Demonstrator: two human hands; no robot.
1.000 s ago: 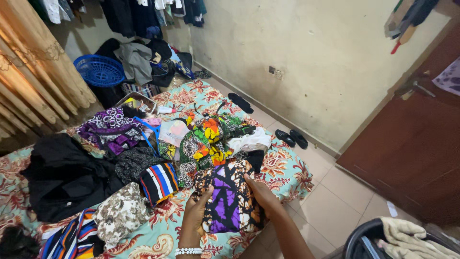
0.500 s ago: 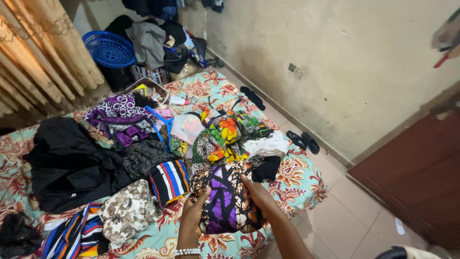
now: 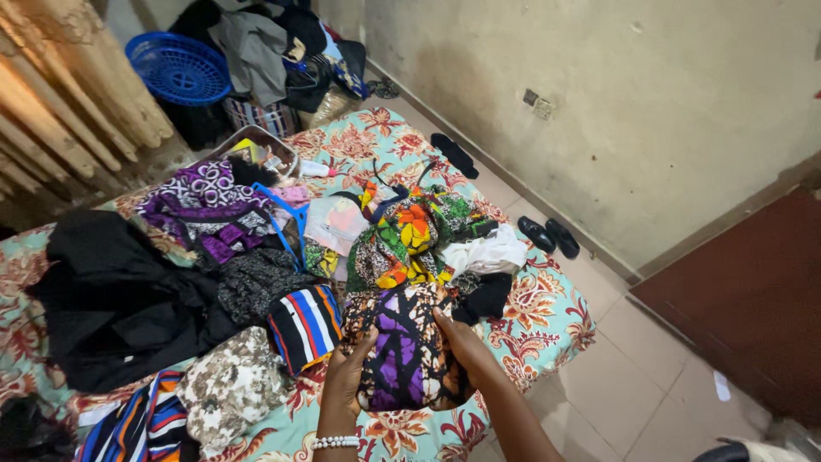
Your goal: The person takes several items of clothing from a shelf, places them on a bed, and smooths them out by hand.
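Both hands, left hand (image 3: 346, 376) and right hand (image 3: 459, 342), grip the purple patterned cloth (image 3: 402, 351) by its sides, its long axis running away from the person across the floral bedsheet (image 3: 547, 316).

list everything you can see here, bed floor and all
purple and black patterned cloth: 1, held between both hands at the bed's near edge
striped cloth: 1, red, white, blue and black, left of the held cloth
speckled cloth: 1, cream and brown, near left
black clothes: 1 pile, left side of bed
purple printed cloth: 1, far left of bed
bright floral cloth: 1, green, orange and yellow, mid bed
white cloth: 1, right of the floral one
bedsheet: 1, teal with red flowers
basket: 1, blue, far corner
shoes: 1 pair, black, on the floor by the wall
left hand: 1, beaded bracelet at the wrist
right hand: 1
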